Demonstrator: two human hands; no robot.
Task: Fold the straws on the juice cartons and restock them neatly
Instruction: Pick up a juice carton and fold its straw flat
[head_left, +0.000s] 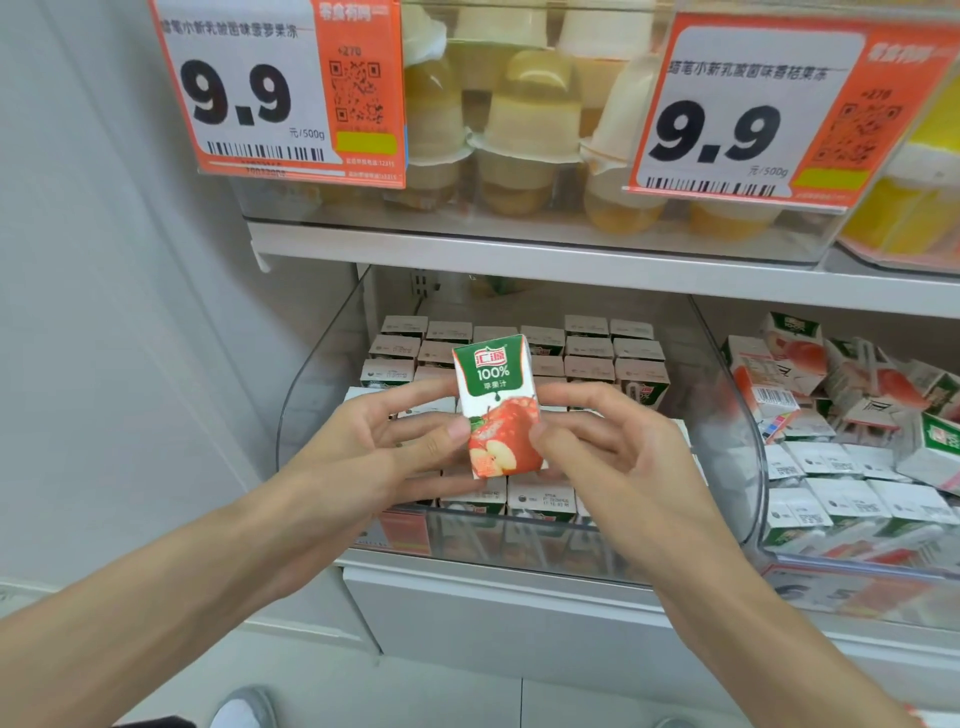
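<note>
Shoe (244, 706): grey toe only, cut off by the bottom edge.

Left hand (384, 436): thumb on the carton's left edge, fingers behind it, gripping.

Right hand (613, 447): thumb on the carton's right edge, fingers curled behind it, gripping.

Carton (496, 410): held upright between both hands over the left bin, with the apple-printed front toward the camera. Back face hidden; no straw can be seen.

Left bin (298, 395): clear plastic, on the lower shelf. Holds stocked cartons (587, 353) standing in tidy rows, tops up; the hands hide part of the near rows. The front-wall label is blurred and partly behind the left wrist.

Right bin (852, 582): clear, just beside the left bin, cut off at the right edge. Front cartons stand in rows; loose cartons (831, 374) lie tilted and heaped behind them.

Upper shelf (519, 254): white board over both bins.

Jelly cups (530, 119): pale and yellow, in clear bins on the upper shelf, largely screened by the left tag (244, 93) and right tag (727, 119). Both tags read 9.9; the small print is illegible.
</note>
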